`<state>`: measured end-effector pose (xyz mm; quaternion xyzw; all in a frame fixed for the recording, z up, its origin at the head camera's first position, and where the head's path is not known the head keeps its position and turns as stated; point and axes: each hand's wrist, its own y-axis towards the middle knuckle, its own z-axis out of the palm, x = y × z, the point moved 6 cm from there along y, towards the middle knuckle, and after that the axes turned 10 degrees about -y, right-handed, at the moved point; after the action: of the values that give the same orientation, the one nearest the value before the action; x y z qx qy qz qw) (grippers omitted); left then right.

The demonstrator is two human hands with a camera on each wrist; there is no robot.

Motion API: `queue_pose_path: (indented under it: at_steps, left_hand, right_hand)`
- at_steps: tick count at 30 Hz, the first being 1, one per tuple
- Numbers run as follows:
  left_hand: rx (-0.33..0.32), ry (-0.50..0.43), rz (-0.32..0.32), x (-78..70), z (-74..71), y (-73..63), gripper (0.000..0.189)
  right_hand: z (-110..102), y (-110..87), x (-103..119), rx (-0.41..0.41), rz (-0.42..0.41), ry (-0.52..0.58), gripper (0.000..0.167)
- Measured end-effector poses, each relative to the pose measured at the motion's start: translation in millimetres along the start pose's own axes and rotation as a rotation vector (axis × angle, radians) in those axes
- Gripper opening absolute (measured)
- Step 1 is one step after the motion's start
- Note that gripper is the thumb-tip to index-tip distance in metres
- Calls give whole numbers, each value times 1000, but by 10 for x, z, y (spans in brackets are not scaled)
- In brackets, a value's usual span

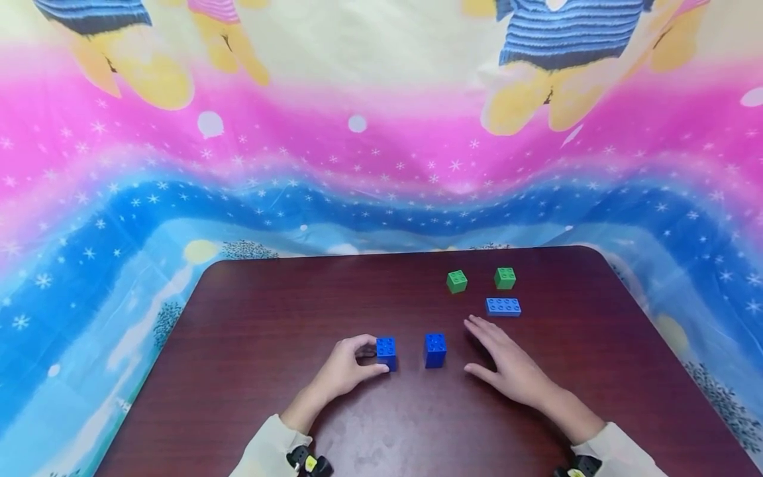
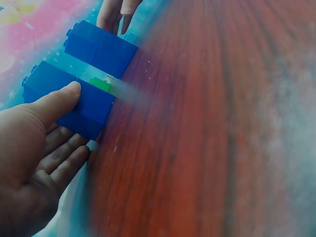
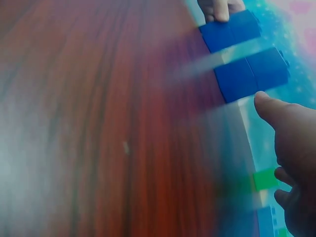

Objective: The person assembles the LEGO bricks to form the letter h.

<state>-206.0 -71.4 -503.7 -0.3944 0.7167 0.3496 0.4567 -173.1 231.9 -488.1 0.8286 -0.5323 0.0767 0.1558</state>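
Two dark blue stacks of toy building bricks, each two bricks high, stand upright side by side on the table. My left hand pinches the left stack, thumb on its near side and fingers on its far side. The seam between its two bricks shows beside the thumb in the left wrist view, on the held stack. My right hand is just right of the other stack, fingers spread and holding nothing. In the right wrist view, the thumb points at that stack.
Beyond my right hand lies a lighter blue eight-stud brick. Behind it are two green four-stud bricks, one on the left and one on the right. The dark wood table ends against a patterned cloth.
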Motion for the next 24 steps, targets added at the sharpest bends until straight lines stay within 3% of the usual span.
queue_pose_path:
  at_steps: [7, 24]
  left_hand:
    - [7, -14, -19, -9, -1, -1, 35]
    - [11, -45, -9, -3, -8, 5, 35]
  right_hand:
    - [-137, -63, -238, -25, 40, -40, 82]
    - [-272, -58, -757, -76, 152, 49, 83]
